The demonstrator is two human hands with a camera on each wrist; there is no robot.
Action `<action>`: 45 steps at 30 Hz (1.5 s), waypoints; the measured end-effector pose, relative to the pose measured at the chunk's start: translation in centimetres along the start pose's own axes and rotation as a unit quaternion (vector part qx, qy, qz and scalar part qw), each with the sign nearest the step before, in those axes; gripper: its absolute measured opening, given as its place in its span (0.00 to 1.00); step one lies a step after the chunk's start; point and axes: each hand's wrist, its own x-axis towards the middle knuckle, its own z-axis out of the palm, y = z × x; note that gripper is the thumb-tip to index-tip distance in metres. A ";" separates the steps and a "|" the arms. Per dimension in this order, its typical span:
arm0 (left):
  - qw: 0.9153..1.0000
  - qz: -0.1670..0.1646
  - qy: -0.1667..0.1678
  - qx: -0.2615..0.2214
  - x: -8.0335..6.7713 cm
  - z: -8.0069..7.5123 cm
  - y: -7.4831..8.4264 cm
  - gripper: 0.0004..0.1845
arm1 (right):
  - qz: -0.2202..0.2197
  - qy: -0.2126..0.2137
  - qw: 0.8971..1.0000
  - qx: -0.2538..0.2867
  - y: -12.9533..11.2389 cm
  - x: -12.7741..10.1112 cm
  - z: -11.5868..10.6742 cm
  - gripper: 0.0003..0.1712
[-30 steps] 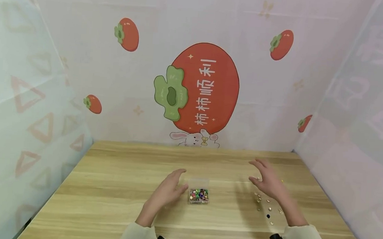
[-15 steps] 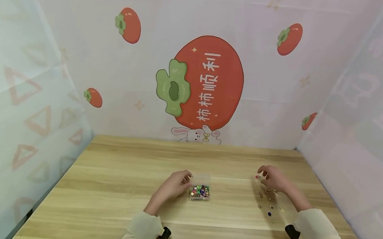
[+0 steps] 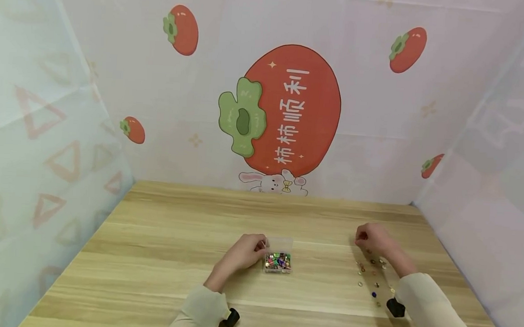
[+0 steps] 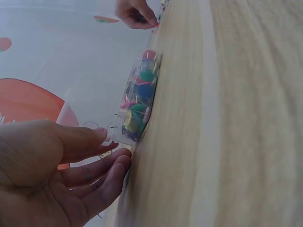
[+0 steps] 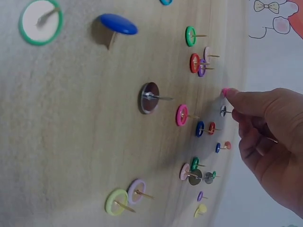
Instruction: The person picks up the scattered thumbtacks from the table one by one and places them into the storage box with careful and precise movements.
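A small clear plastic box (image 3: 277, 270) of multicoloured thumbtacks (image 4: 139, 101) sits on the table with its transparent lid (image 3: 279, 243) raised. At its left end my left hand (image 3: 243, 252) holds the box's edge; the thumb touches the corner and the fingers curl beside it. My right hand (image 3: 374, 239) is over at the right, low above the table, pinching a pink thumbtack (image 5: 225, 91) between thumb and fingertips. Loose thumbtacks lie scattered below that hand, most with points up, among them a blue one (image 5: 118, 23) and a silver one (image 5: 149, 98).
The wooden table (image 3: 147, 271) meets a printed cloth backdrop (image 3: 194, 94) at the back, with cloth walls on both sides. Black bands (image 3: 231, 318) with cameras sit at the wrists. Bare wood lies between the box and the loose thumbtacks.
My right hand has lowered to the scattered thumbtacks and its fingers have closed on a pink one. My left hand has moved in to the box and its fingers have curled at its edge.
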 end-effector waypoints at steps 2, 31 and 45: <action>1.000 0.000 -0.001 0.000 0.1 0.0 0.2 0.04 | 0.003 0.008 1.000 -0.009 0.1 0.0 0.0 0.08; 1.000 -0.008 0.013 0.000 -0.2 0.6 0.0 0.04 | -0.056 0.099 0.993 0.011 -5.5 -1.7 -0.1 0.13; 1.000 -0.005 0.025 -0.005 0.1 0.6 0.0 0.05 | -0.102 0.128 0.985 0.054 -10.5 -1.4 0.8 0.10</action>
